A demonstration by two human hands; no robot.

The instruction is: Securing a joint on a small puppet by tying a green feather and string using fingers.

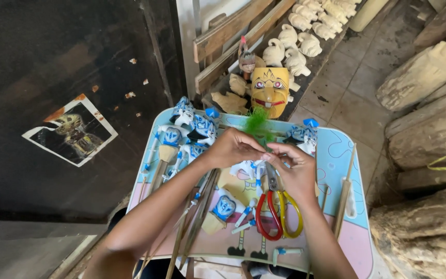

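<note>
My left hand [232, 148] and my right hand [295, 168] meet over a small pastel table [336, 155]. Their fingertips pinch a small piece together, with a green feathery tuft [256, 124] sticking up just behind them. Beneath my right hand lie scissors [277, 209] with one red and one yellow handle. Blue-and-white painted puppet figures [189, 129] on wooden sticks lie across the left half of the table. One more blue puppet head [224, 206] lies under my left forearm.
A yellow painted mask [269, 90] leans beyond the table, with unpainted white carved heads [295, 46] behind it. Rough wood logs [429, 139] stack up on the right. Thin bamboo sticks [344, 194] lie on the table's right side. A dark wall with a torn picture [70, 129] is left.
</note>
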